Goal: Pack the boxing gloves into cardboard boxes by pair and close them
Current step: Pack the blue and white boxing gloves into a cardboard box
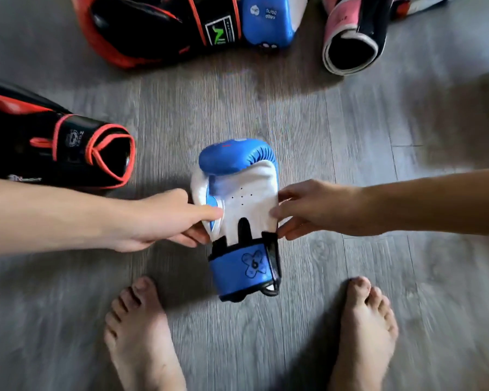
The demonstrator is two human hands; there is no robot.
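A small blue and white boxing glove lies palm up on the grey floor in the middle, cuff toward me. My left hand pinches its left side at the thumb. My right hand grips its right edge near the wrist. A second blue glove lies at the top centre. One black and red glove rests at the left, another at the top left. A pink, white and black glove sits at the top right. No cardboard box is in view.
My two bare feet stand on the grey wood-plank floor, either side of the glove's cuff. Gloves ring the far and left sides.
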